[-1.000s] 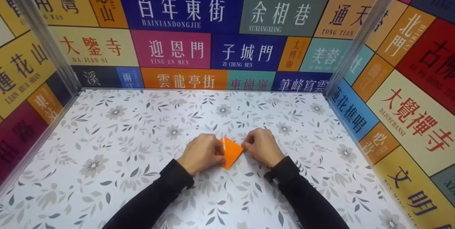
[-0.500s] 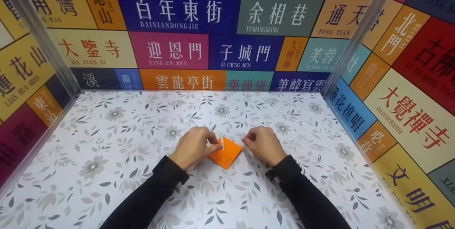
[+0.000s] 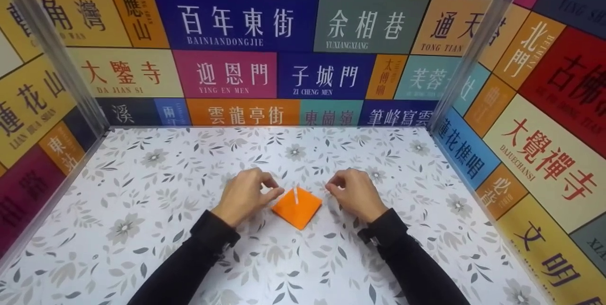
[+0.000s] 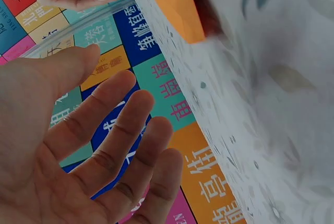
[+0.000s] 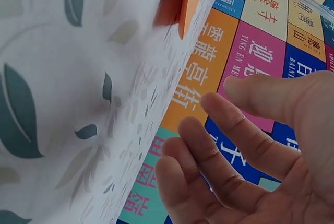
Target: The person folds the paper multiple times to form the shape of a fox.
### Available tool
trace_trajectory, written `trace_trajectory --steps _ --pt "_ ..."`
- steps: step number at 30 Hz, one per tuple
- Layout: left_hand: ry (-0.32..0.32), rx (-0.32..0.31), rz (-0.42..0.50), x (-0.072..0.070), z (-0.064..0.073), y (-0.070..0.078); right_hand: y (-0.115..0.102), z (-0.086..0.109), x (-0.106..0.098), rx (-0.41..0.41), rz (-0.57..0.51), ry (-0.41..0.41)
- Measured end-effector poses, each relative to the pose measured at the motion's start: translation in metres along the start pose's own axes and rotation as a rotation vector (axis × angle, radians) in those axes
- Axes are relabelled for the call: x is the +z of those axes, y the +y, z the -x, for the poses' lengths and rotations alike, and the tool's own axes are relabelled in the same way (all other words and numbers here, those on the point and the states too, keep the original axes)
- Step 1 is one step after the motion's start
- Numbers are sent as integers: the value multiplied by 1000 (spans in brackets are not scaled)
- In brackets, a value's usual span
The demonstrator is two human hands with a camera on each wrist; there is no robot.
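Observation:
A folded piece of orange paper (image 3: 299,211) lies on the table between the two hands, a corner toward the person and a narrow white strip showing near its far corner. Left of it, the left hand (image 3: 247,195) hovers with thumb and fingers apart, holding nothing. Over on the right side, the right hand (image 3: 356,193) is also off the paper, its fingers loosely bent around nothing. Both wrist views show relaxed, empty fingers, with an edge of the orange paper (image 4: 175,4) near the top of the left wrist view.
White cloth (image 3: 189,163) printed with grey flowers and leaves covers the table. Panels with coloured blocks and lettering (image 3: 236,18) stand at the back and both sides, with clear corner strips (image 3: 466,49) where they meet.
The left hand has let go of the orange paper and moved left, uncovering its left part. The right hand has drawn slightly away from the paper's right corner.

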State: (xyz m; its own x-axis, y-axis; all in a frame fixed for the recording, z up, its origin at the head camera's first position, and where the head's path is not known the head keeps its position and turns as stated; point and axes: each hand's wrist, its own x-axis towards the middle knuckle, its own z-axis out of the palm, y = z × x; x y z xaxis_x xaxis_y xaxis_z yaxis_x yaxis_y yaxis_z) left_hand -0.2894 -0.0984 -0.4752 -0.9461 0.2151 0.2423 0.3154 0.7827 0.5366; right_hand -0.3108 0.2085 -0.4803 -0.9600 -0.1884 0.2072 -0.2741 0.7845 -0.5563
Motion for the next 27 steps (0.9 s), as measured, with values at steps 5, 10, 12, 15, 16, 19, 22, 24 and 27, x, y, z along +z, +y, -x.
trace_trajectory --steps 5,10,12,15,16,19,22,24,27 --pt "14 -22 -33 -9 0 -17 6 0 -3 -26 -10 20" --pt "29 -42 -56 -21 4 -36 15 0 -5 -54 1 31" --pt "37 -54 -62 -27 6 -44 18 1 -7 -52 7 29" --pt "47 -73 -69 -36 9 -57 22 1 -11 -45 16 31" --pt "49 -82 -72 -39 11 -61 24 1 -12 -45 23 33" --pt "59 -95 -87 -47 14 -72 29 0 -16 -61 29 35" --pt "68 -100 -113 -53 18 -83 34 -1 -20 -67 27 23" --pt "76 -100 -130 -57 20 -90 37 -2 -23 -61 24 13" --pt "79 -100 -155 -63 23 -100 42 -2 -28 -49 22 2"
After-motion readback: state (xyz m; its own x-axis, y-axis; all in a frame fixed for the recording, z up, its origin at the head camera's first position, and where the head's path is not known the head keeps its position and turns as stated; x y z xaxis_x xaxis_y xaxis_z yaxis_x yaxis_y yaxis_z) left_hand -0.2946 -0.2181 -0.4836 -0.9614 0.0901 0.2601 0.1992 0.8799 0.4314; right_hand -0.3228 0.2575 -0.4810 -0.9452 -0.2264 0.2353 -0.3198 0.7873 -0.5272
